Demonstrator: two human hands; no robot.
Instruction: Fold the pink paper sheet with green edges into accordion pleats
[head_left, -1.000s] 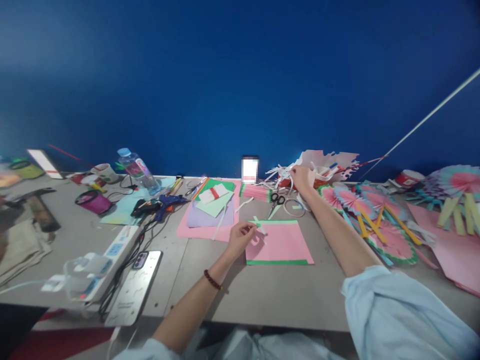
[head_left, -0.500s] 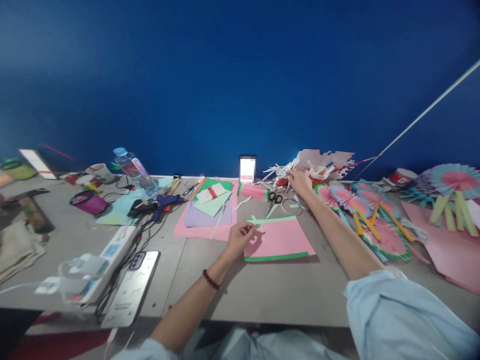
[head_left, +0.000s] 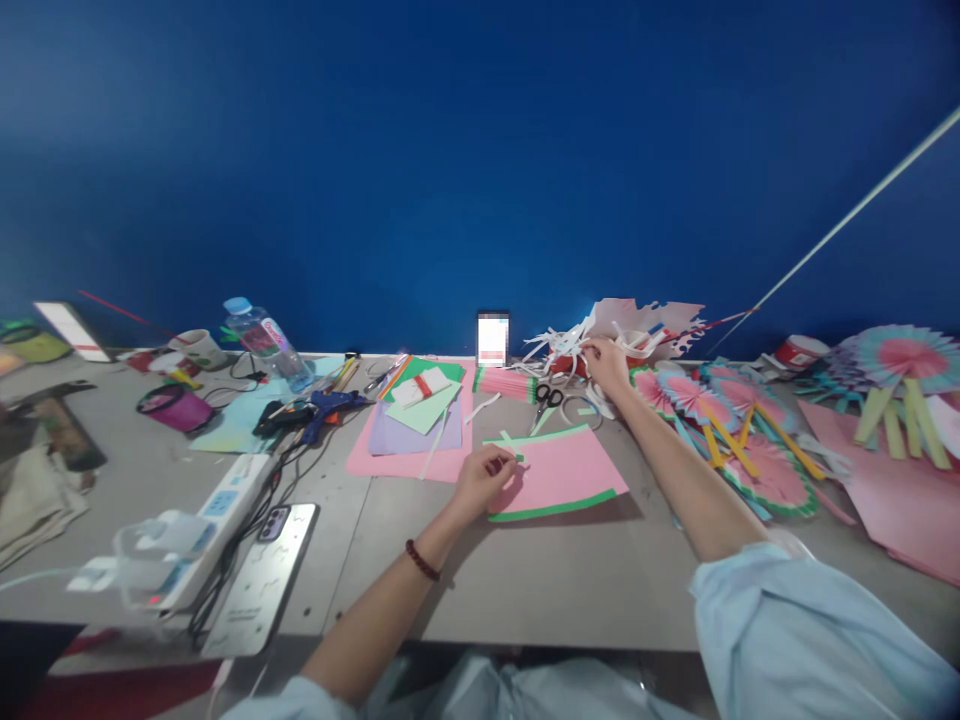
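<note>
My left hand (head_left: 486,478) has its fingertips pinched at the left end of a pink paper sheet (head_left: 566,470) with green strips along its long edges. A short pale green strip (head_left: 513,444) sticks out by those fingertips. The sheet's right end curves up off the table. My right hand (head_left: 609,368) reaches to the back, its fingers closed at a heap of curled white strips (head_left: 562,345); what they pinch is too small to make out. Black-handled scissors (head_left: 547,400) and a roll of clear tape (head_left: 579,411) lie between the hands and the heap.
Folded pink paper (head_left: 505,384) lies behind the scissors. Paper fans (head_left: 772,475) spread to the right. Stacked coloured paper (head_left: 416,435) lies left of centre. Further left are a glue gun (head_left: 330,405), bottle (head_left: 266,340), power strip (head_left: 217,530) and phone (head_left: 262,580).
The pink sheet's right end has lifted and bent upward. My left hand has shifted slightly right, and my right hand has moved a little right at the white strips.
</note>
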